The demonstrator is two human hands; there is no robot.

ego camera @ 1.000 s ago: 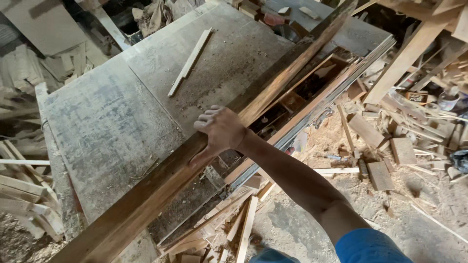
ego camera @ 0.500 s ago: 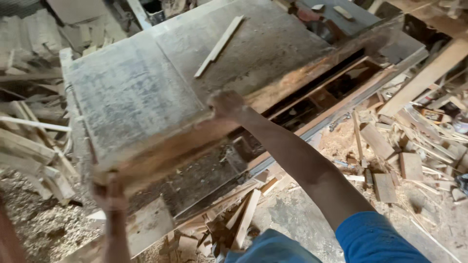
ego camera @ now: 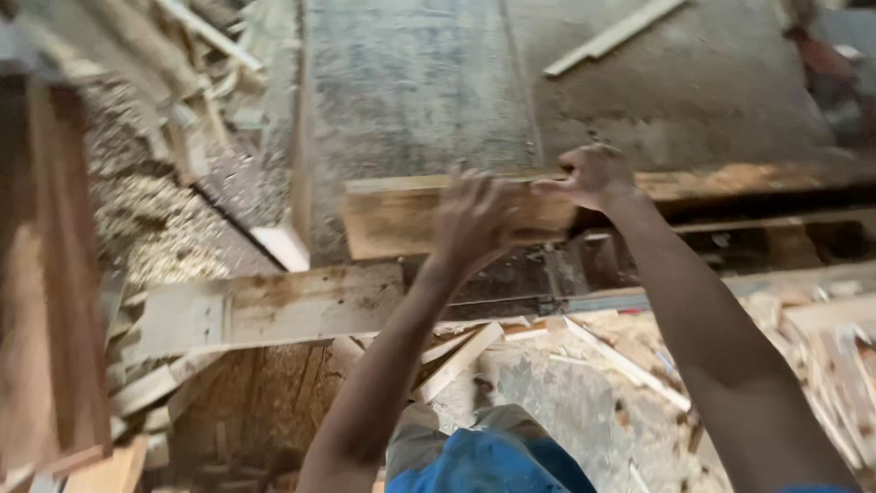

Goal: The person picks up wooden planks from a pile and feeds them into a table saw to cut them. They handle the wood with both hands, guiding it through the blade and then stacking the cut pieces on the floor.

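Observation:
A long brown wooden plank (ego camera: 392, 219) lies on its edge along the near side of a grey, dusty saw table (ego camera: 420, 91). My left hand (ego camera: 474, 215) is pressed against the plank's near face, fingers spread and blurred by motion. Further right, my right hand (ego camera: 593, 173) grips the plank's top edge. The plank's left end sits at the table's near left corner, and its right part runs off toward the right edge of view.
A thin pale wood strip (ego camera: 611, 36) lies on the far tabletop. A pale board (ego camera: 274, 310) spans below the table. Brown boards (ego camera: 55, 274) stand at left, beside sawdust (ego camera: 155, 210) and offcuts. Scrap wood (ego camera: 821, 347) litters the floor at right.
The view has swung down and closer. The plank has gone from slanting across the table to lying along its near edge, and my left hand has come onto it beside my right.

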